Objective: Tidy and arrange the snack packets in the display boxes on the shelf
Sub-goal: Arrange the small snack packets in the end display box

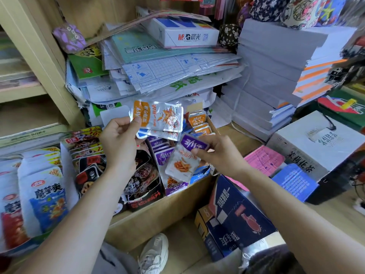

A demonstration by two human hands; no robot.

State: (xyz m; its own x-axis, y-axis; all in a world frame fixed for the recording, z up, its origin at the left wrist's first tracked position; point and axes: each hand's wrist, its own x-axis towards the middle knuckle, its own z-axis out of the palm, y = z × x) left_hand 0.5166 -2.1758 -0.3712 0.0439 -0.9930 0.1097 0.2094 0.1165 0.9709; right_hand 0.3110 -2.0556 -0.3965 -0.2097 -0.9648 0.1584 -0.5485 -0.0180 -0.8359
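1. While the left hand (118,143) holds up a small fan of silver packets, the front one, an orange-labelled packet (158,117), shows the writing "劲仔 深海小鱼". The thumb presses on its left edge and the other fingers are curled behind, so the packets are pinched between them.
2. The right hand (215,153) pinches a purple-topped packet (183,159) at its top between the thumb and the curled fingers. The same brand characters are printed in white on the purple band, and a picture of orange strips is on the silver part. This packet hangs just above the front of the display box (199,176).
3. Inside this torn blue and white box stand purple packets (160,152) on the left and orange packets (199,123) at the back, both of the same brand.
4. To the left is a black display box (146,202) with dark packets, then red-labelled packets (83,141), then white and blue packets (45,194) that carry "20%" and large black characters.
5. Behind the boxes lies a disorderly heap of paper packs (158,76), and on top of it a white box (189,34) marked "M&G 晨光 70". A tall stack of white paper (272,76) is to the right.
6. Further right stands a white carton (308,147) printed "茉莉花茶", with a pink sheet (264,159) beside it. Below the shelf edge (158,212) are a navy carton (237,214) and a white shoe (156,252).
7. The two forearms cover part of the black display box and of the shelf edge.
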